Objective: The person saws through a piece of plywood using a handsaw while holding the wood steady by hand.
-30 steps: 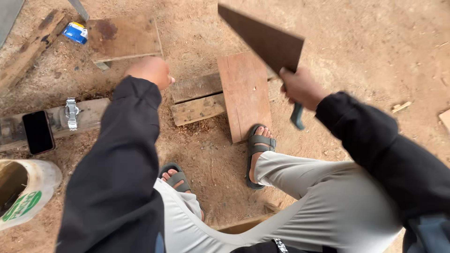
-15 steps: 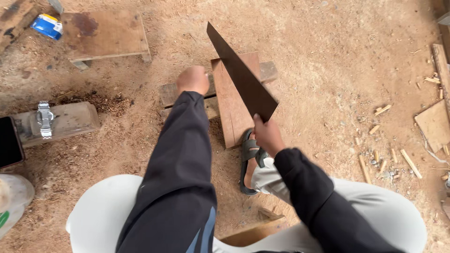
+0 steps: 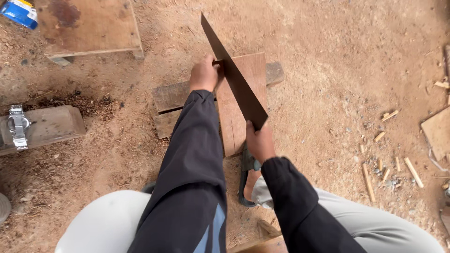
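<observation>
The right hand (image 3: 259,142) is wrapped tight around the handle end of a long dark-bladed handsaw (image 3: 234,77), whose blade runs up and away to the left across a reddish-brown wooden board (image 3: 246,100). That board lies lengthwise on the sandy dirt floor (image 3: 328,70), resting over two weathered grey planks (image 3: 171,96) laid crosswise beneath it. The left hand (image 3: 204,75) is curled at the board's far left edge, thumb pressed right against the saw blade where it meets the wood. A sandalled foot (image 3: 248,180) sits at the board's near end, just under the right hand. Off to the left, a metal wristwatch (image 3: 18,125) is draped over a grey wooden block (image 3: 47,127). Small wood offcuts (image 3: 384,168) are scattered on the floor to the right.
</observation>
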